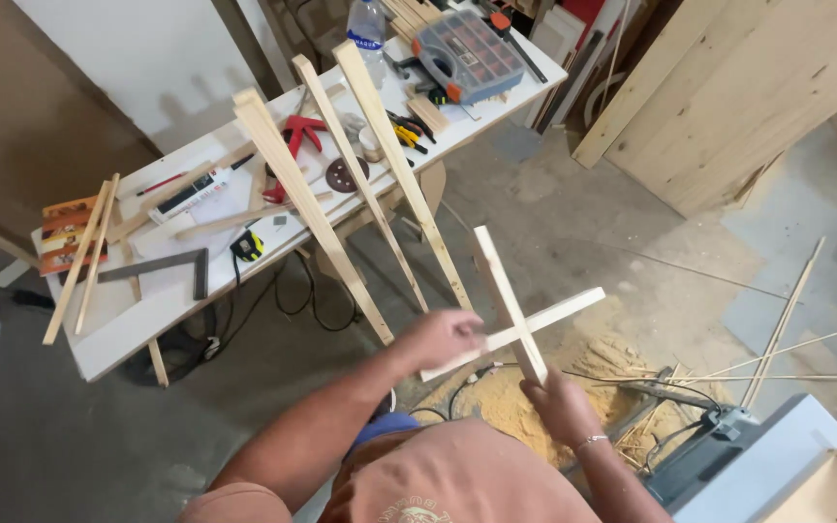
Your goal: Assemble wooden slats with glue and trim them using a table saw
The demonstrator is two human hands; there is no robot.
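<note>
- Near the middle of the view, above a floor strewn with sawdust (535, 407), a wooden cross (513, 324) made of two pale slats joined at right angles is held up in both hands.
- The left hand (443, 339) is closed on the left end of the crosswise slat, with its fingers (465, 329) wrapped and pressed together around the wood.
- The right hand (562, 405) is closed on the near end of the other slat, just below the joint; a thin bracelet (590, 442) is worn on that wrist.
- Just beside the left hand, three long wooden strips (356, 184) are seen standing tilted, their upper ends reaching across the front edge of the desk; whether they are gripped by that hand cannot be told.
- Farther off, to the left, a white desk (138, 329) is covered with tools: a steel square (171, 266), a yellow tape measure (247, 245), red clamps (297, 136), a sanding disc (346, 174), loose slats and a compartment box (467, 53).
- At the far right, broad wooden boards (738, 87) are leaned upright.
- Thin sticks (777, 339) are scattered on the floor at the right.
</note>
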